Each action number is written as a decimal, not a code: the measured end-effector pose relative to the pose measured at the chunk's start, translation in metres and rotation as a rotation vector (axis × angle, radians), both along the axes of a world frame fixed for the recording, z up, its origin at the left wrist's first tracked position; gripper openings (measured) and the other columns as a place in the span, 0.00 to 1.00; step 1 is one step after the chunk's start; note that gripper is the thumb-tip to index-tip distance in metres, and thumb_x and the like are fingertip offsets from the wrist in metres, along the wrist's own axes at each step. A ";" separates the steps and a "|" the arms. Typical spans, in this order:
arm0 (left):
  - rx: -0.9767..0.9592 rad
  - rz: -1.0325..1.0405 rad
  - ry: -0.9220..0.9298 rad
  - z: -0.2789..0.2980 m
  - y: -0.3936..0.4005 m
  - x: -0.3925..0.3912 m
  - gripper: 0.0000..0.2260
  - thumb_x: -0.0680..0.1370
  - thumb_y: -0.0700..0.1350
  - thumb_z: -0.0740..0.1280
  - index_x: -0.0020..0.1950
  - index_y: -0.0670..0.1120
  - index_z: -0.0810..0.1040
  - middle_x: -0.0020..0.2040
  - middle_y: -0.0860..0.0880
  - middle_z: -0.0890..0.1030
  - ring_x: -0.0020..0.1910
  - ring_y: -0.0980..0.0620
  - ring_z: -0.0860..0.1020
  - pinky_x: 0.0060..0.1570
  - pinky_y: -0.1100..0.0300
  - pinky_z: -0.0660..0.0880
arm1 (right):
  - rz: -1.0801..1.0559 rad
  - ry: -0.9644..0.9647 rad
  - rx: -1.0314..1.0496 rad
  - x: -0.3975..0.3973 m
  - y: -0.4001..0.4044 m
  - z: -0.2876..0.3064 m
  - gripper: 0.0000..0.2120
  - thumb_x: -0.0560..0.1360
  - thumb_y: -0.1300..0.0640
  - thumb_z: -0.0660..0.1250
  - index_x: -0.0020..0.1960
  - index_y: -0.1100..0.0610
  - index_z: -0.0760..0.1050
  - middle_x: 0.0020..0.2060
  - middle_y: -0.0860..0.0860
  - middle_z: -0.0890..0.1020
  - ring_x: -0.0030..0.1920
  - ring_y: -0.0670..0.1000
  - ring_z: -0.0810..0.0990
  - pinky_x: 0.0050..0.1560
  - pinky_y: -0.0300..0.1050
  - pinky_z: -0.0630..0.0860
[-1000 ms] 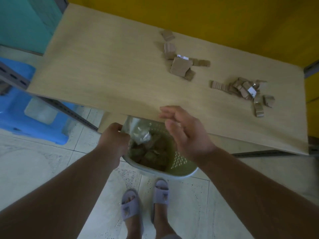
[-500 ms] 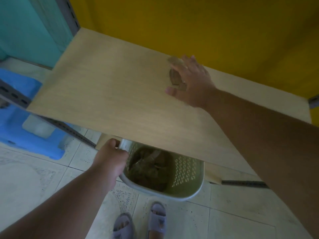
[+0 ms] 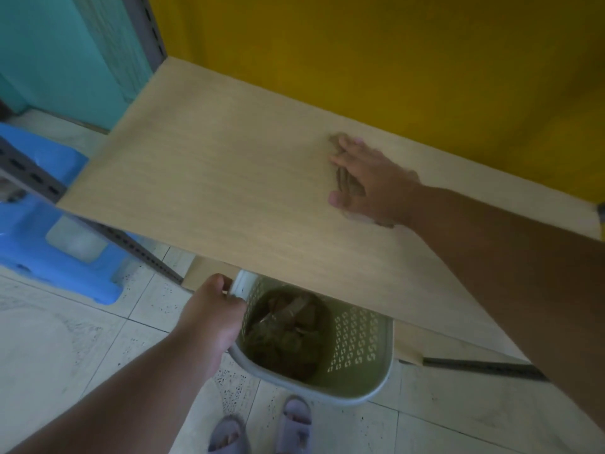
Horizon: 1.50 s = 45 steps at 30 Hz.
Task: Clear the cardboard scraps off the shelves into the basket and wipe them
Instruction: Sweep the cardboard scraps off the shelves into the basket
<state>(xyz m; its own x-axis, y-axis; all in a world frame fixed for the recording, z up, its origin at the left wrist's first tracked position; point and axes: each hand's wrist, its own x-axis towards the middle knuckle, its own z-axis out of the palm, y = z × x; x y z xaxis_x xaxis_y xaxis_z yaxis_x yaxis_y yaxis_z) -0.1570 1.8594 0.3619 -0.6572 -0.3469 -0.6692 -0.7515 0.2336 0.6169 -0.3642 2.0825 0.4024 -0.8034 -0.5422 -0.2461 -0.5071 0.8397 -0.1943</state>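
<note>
Shelf (image 3: pixel 229 178): pale wood-grain board, running from upper left to right edge of my head view, yellow wall behind it. My right hand (image 3: pixel 370 188) lies palm-down on the board toward its back edge, fingers spread and slightly curled over a small cluster of brown cardboard scraps (image 3: pixel 343 181). Only slivers of the scraps show between and just ahead of the fingers; one bit peeks out beyond the fingertips. The hand is motion-blurred, so I cannot tell whether it is gripping the pieces or only covering them.

My left hand (image 3: pixel 209 319) is below the shelf's front edge, closed around the rim of the basket (image 3: pixel 363 381) on its left side. Basket is pale green with a perforated wall, partly tucked under the shelf overhang. Inside it sits a dark heap of cardboard pieces with what looks like a crumpled clear wrapper on top.

Blue plastic stool (image 3: pixel 49 224) at left on the tiled floor (image 3: pixel 65 348), behind a grey slotted upright. Two slippered feet at bottom of frame.
</note>
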 end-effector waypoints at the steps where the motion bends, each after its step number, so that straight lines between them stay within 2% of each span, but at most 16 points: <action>1: 0.006 0.002 -0.005 0.001 0.001 0.001 0.06 0.79 0.36 0.62 0.51 0.46 0.73 0.42 0.42 0.77 0.37 0.46 0.75 0.31 0.56 0.68 | -0.002 -0.002 -0.031 0.010 0.002 0.000 0.54 0.62 0.18 0.44 0.78 0.50 0.55 0.79 0.51 0.46 0.78 0.50 0.43 0.77 0.55 0.44; 5: 0.013 0.000 -0.010 0.001 0.005 0.003 0.06 0.79 0.36 0.62 0.53 0.45 0.74 0.43 0.42 0.77 0.37 0.46 0.76 0.31 0.56 0.69 | -0.019 -0.064 -0.164 0.059 -0.002 -0.007 0.54 0.64 0.18 0.44 0.78 0.51 0.55 0.79 0.50 0.48 0.78 0.48 0.42 0.77 0.55 0.41; 10: -0.005 -0.024 -0.016 0.004 0.005 0.005 0.08 0.79 0.36 0.60 0.56 0.45 0.73 0.43 0.43 0.76 0.37 0.47 0.75 0.28 0.58 0.66 | -0.076 -0.147 -0.270 0.121 -0.017 0.000 0.54 0.61 0.22 0.62 0.78 0.48 0.51 0.78 0.44 0.50 0.76 0.40 0.42 0.76 0.51 0.43; 15: -0.015 -0.048 -0.025 0.004 0.000 0.008 0.10 0.79 0.36 0.61 0.57 0.45 0.74 0.43 0.43 0.77 0.39 0.45 0.77 0.30 0.59 0.68 | -0.117 -0.206 -0.367 0.173 -0.033 -0.003 0.47 0.65 0.26 0.64 0.77 0.45 0.53 0.78 0.43 0.54 0.77 0.44 0.50 0.76 0.52 0.52; 17: -0.014 -0.049 -0.025 0.002 -0.002 0.011 0.10 0.78 0.36 0.61 0.57 0.45 0.74 0.44 0.43 0.77 0.41 0.44 0.77 0.32 0.59 0.69 | -0.168 -0.176 -0.413 0.194 -0.038 -0.007 0.42 0.69 0.29 0.63 0.76 0.45 0.57 0.77 0.44 0.59 0.75 0.44 0.57 0.73 0.48 0.58; 20: -0.012 -0.046 -0.030 0.000 -0.001 0.018 0.10 0.78 0.37 0.61 0.57 0.46 0.75 0.43 0.44 0.77 0.40 0.45 0.76 0.32 0.59 0.69 | -0.279 -0.170 -0.511 0.219 -0.041 -0.008 0.34 0.70 0.37 0.69 0.73 0.44 0.64 0.72 0.42 0.68 0.70 0.40 0.66 0.67 0.37 0.64; 23: -0.015 -0.059 -0.029 0.001 0.004 0.026 0.12 0.78 0.37 0.60 0.59 0.46 0.74 0.44 0.45 0.77 0.41 0.45 0.77 0.32 0.58 0.69 | -0.345 -0.078 -0.563 0.229 -0.032 -0.004 0.29 0.70 0.43 0.73 0.69 0.47 0.70 0.63 0.43 0.76 0.63 0.39 0.73 0.62 0.35 0.71; 25: -0.022 -0.081 -0.030 0.002 0.010 0.030 0.12 0.78 0.37 0.60 0.59 0.46 0.74 0.44 0.45 0.76 0.41 0.45 0.76 0.31 0.59 0.69 | -0.364 -0.025 -0.555 0.227 -0.021 0.002 0.29 0.70 0.45 0.74 0.68 0.48 0.71 0.61 0.44 0.77 0.59 0.40 0.74 0.59 0.33 0.70; 27: -0.029 -0.101 -0.027 0.003 0.017 0.033 0.12 0.77 0.37 0.60 0.58 0.46 0.74 0.43 0.45 0.76 0.40 0.46 0.76 0.31 0.59 0.68 | -0.363 0.018 -0.529 0.221 -0.005 0.006 0.28 0.70 0.45 0.73 0.67 0.49 0.71 0.61 0.45 0.77 0.60 0.41 0.73 0.60 0.36 0.70; 30: -0.027 -0.112 -0.022 0.002 0.031 0.034 0.11 0.77 0.36 0.60 0.58 0.46 0.74 0.44 0.45 0.77 0.40 0.46 0.77 0.31 0.59 0.70 | -0.374 0.106 -0.519 0.207 0.019 0.006 0.26 0.71 0.45 0.71 0.66 0.52 0.72 0.61 0.48 0.77 0.61 0.47 0.75 0.62 0.49 0.74; 33: -0.024 -0.107 -0.018 0.001 0.042 0.033 0.10 0.78 0.37 0.60 0.57 0.46 0.73 0.43 0.46 0.77 0.38 0.48 0.77 0.28 0.60 0.69 | -0.282 0.097 -0.458 0.192 0.015 0.005 0.29 0.72 0.43 0.67 0.69 0.53 0.70 0.66 0.51 0.74 0.67 0.50 0.71 0.67 0.53 0.70; 37: -0.031 -0.030 -0.023 0.002 0.038 0.032 0.10 0.78 0.37 0.60 0.56 0.46 0.74 0.42 0.44 0.77 0.37 0.48 0.76 0.28 0.60 0.67 | -0.018 -0.032 -0.277 0.171 -0.028 -0.006 0.33 0.77 0.42 0.61 0.78 0.50 0.56 0.78 0.48 0.56 0.77 0.48 0.52 0.76 0.47 0.50; 39: -0.042 0.025 -0.021 0.004 0.030 0.033 0.10 0.77 0.37 0.60 0.55 0.46 0.75 0.42 0.43 0.76 0.37 0.47 0.75 0.29 0.60 0.67 | 0.099 -0.002 -0.191 0.165 -0.040 -0.015 0.31 0.78 0.44 0.61 0.77 0.51 0.57 0.78 0.48 0.55 0.78 0.49 0.48 0.77 0.50 0.46; 41: -0.061 0.059 -0.014 0.007 0.026 0.035 0.09 0.78 0.37 0.60 0.55 0.46 0.75 0.42 0.44 0.76 0.38 0.47 0.75 0.29 0.60 0.66 | 0.170 -0.011 -0.182 0.167 -0.037 -0.021 0.28 0.76 0.46 0.64 0.74 0.50 0.64 0.78 0.48 0.58 0.78 0.49 0.48 0.77 0.50 0.46; 43: -0.075 0.072 -0.006 0.009 0.028 0.038 0.09 0.78 0.37 0.61 0.55 0.46 0.75 0.42 0.45 0.76 0.38 0.48 0.74 0.30 0.61 0.65 | 0.207 -0.034 -0.256 0.178 -0.027 -0.022 0.24 0.74 0.49 0.69 0.69 0.50 0.72 0.76 0.48 0.63 0.77 0.48 0.53 0.76 0.49 0.51; 45: -0.067 0.058 -0.001 0.011 0.036 0.040 0.09 0.78 0.37 0.61 0.55 0.46 0.75 0.42 0.45 0.76 0.38 0.48 0.74 0.29 0.60 0.66 | 0.155 -0.046 -0.314 0.191 -0.008 -0.020 0.24 0.73 0.53 0.70 0.68 0.50 0.72 0.74 0.48 0.65 0.76 0.47 0.57 0.75 0.45 0.54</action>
<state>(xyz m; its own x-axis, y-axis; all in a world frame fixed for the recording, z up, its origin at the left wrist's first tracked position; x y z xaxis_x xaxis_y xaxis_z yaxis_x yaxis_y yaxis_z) -0.1174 1.8952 0.3729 -0.6338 -0.4287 -0.6438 -0.7658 0.2304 0.6004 -0.1736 2.0746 0.3825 -0.6977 -0.7117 -0.0818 -0.6085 0.6490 -0.4565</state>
